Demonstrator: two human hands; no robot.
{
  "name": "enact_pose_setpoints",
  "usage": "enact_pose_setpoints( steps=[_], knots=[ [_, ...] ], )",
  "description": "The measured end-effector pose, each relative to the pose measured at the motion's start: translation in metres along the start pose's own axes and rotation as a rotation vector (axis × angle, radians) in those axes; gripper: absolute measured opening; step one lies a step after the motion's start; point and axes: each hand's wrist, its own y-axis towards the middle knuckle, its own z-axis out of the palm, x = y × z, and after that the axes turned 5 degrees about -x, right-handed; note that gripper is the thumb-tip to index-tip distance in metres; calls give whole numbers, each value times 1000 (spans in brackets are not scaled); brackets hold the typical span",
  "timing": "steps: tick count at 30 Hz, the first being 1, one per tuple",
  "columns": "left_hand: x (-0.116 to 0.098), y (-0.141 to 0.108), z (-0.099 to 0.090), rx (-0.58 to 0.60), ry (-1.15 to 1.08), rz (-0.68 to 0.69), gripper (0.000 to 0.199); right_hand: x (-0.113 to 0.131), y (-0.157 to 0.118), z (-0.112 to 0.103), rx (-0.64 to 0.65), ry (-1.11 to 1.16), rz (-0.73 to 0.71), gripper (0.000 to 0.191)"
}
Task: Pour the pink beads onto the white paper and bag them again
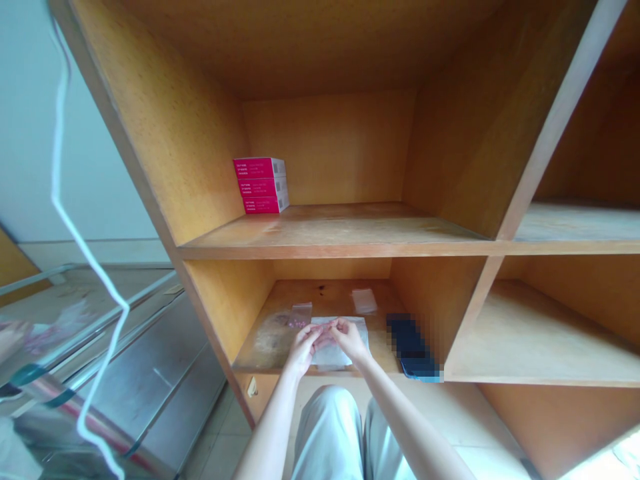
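Observation:
My left hand and my right hand meet fingertip to fingertip over a white sheet in the lower compartment. The fingers of both hands are pinched together; what is between them is too small to make out. Just behind my left hand lies a small clear bag with pinkish bits in it. Farther back, a small whitish packet rests on the wooden shelf.
Three pink boxes are stacked on the upper shelf. A dark, pixelated flat object lies to the right of my hands. At the left, a white cable hangs before a metal frame, and a person's hand shows.

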Motion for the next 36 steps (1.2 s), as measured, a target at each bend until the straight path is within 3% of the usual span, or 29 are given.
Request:
enact_pose_setpoints(
  steps=[16,24,36],
  knots=[
    [-1,-1,2,-65,21,-1,20,-7,2,7,-31,-69,-61,12],
    [4,2,-7,-28,12,23,22,-8,-1,12,-123,-140,-63,10],
    [2,3,-4,-62,-1,18,23,3,-4,15,-105,23,-3,9]
  ],
)
